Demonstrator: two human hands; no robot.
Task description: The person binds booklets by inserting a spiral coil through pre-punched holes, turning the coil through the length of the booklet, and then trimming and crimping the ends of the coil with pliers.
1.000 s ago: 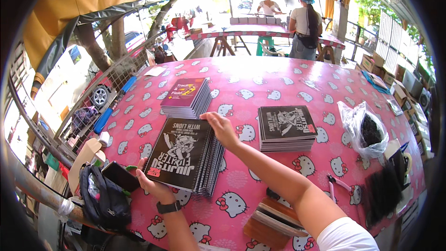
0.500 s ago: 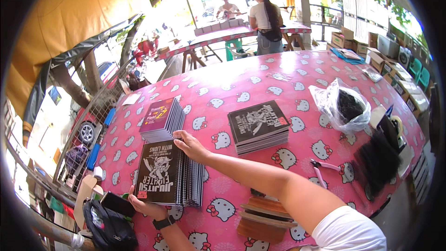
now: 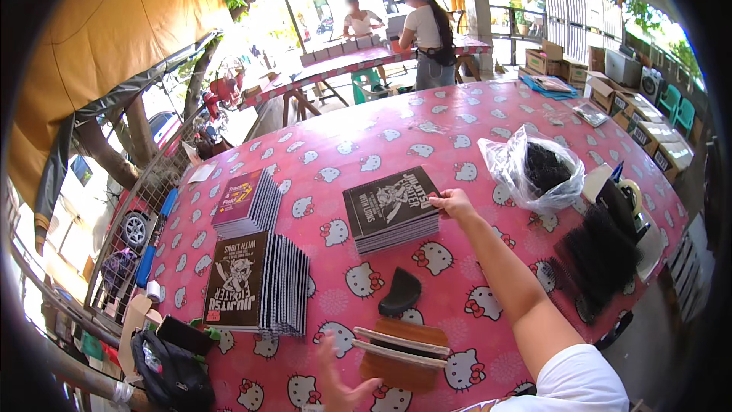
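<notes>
My right hand (image 3: 455, 204) is closed at the right corner of a stack of black-covered spiral notebooks (image 3: 389, 210), thumb near the top cover and the other fingers partly hidden. My left hand (image 3: 345, 378) hovers low over the table, smeared by motion, its fingers spread with nothing in them. Beside it lies a brown wooden piece (image 3: 404, 362) with two pale strips. A curved black object (image 3: 400, 292) rests just beyond. To the left stands another pile of black notebooks (image 3: 238, 278), spiral edges fanned, with purple-covered notebooks (image 3: 238, 198) behind it.
A clear plastic bag (image 3: 503, 164) with black contents lies to the right, near a heap of black binding coils (image 3: 598, 263). A black bag (image 3: 169, 374) and a phone (image 3: 183, 334) are at the near left. Two people work at a far table (image 3: 335, 69). Cardboard boxes (image 3: 648, 133) line the right.
My right hand has gone from the left pile to the middle stack. My left hand has left the left pile and moved right. The view has shifted slightly; the pink-handled pliers are now hidden.
</notes>
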